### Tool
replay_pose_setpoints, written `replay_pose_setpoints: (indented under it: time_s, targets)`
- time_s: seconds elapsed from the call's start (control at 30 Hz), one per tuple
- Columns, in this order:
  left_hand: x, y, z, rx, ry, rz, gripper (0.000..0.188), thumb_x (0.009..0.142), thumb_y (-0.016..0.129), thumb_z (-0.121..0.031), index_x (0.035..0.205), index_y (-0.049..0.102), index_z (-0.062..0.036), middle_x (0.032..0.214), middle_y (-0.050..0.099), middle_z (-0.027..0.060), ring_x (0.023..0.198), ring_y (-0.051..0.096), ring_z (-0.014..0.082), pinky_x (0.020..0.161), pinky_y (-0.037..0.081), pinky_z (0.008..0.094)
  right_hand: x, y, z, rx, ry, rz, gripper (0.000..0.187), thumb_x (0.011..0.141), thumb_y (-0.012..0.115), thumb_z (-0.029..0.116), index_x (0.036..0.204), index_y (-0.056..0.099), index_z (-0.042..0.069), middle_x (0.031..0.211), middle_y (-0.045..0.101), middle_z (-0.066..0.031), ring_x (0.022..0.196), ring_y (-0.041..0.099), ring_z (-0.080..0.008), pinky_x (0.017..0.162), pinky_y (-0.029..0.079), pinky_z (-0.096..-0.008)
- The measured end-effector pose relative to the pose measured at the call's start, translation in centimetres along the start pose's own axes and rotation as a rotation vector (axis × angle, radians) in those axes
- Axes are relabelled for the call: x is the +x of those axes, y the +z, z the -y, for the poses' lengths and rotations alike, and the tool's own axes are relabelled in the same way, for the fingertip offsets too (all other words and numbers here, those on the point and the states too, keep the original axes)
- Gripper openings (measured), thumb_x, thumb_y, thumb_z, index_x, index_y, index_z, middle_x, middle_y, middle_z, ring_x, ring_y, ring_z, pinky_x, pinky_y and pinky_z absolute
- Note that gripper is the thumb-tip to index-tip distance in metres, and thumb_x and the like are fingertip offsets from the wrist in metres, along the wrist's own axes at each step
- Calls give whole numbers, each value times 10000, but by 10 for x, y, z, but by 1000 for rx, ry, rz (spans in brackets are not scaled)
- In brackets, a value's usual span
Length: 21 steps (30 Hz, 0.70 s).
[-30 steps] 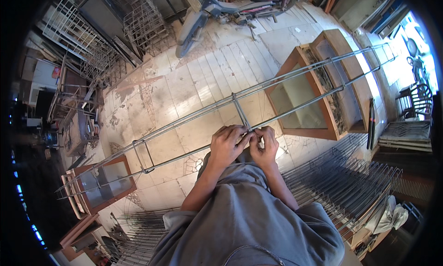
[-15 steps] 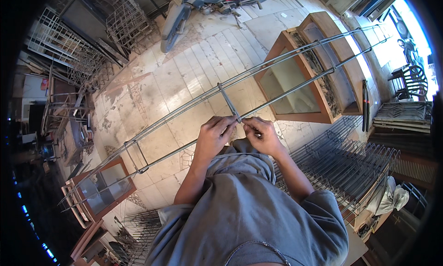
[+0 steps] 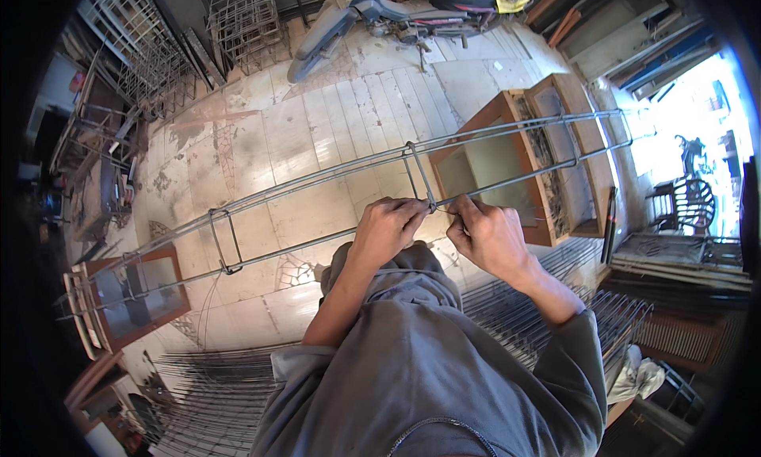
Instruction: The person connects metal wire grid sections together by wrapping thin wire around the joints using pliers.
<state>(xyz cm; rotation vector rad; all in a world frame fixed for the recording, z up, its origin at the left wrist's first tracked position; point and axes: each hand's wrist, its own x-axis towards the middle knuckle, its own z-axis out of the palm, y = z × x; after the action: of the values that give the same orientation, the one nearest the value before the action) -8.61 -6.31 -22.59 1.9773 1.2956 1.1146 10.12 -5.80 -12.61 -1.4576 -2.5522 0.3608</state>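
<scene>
1. Seen from above, a person in a grey hooded top stands at the centre of the frame, both forearms reaching up from the lower edge toward a long cage of steel rods.
2. The cage runs in a curve from the lower left of the frame to the upper right. It lies across two wooden stands, one at the lower left and one at the right of centre, which appear to keep it at working height in front of the person.
3. Rectangular wire stirrups wrap around the long rods. One stirrup sits at the centre, just above the hands; another sits left of centre.
4. The left hand curls over the near rod just left of the centre stirrup, fingers pressed together around the rod, seemingly to steady it.
5. The right hand meets it from the right. Its fingers pinch at the point where stirrup and rod cross; what they pinch is too small to tell, perhaps a thin tie wire.
6. The two hands nearly touch at that joint.
7. Below the cage lies a pale tiled floor. Flat wire mesh panels lie at the lower right, and a parked motorbike stands at the top.
</scene>
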Motion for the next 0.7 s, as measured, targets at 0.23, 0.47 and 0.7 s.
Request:
replay_pose_setpoints:
  time_s: [0.23, 0.47, 0.7]
  targets:
    - [-6, 0, -2, 71, 82, -17, 209, 776, 695, -153, 950, 703, -36, 882, 700, 147, 798, 659, 319, 758, 524, 410, 29, -1, 9, -362, -593, -104, 238, 734, 667, 160, 916, 565, 46, 575, 579, -38, 535, 616, -195, 498, 484, -336]
    - [-4, 11, 0, 82, -98, -53, 211, 739, 695, -187, 862, 658, -20, 876, 675, 180, 860, 633, 375, 739, 504, 459, 80, 1, 40, -451, -721, 126, 201, 771, 592, 155, 961, 593, 87, 653, 621, -47, 612, 665, -188, 529, 509, -329]
    - [9, -1, -15, -159, -229, -39, 157, 855, 645, -204, 800, 664, -59, 646, 615, 181, 615, 612, 387, 578, 475, 470, 21, -7, 12, 30, -339, -647, 271, 751, 737, 116, 976, 605, 43, 1032, 621, -137, 973, 619, -319, 846, 477, -440]
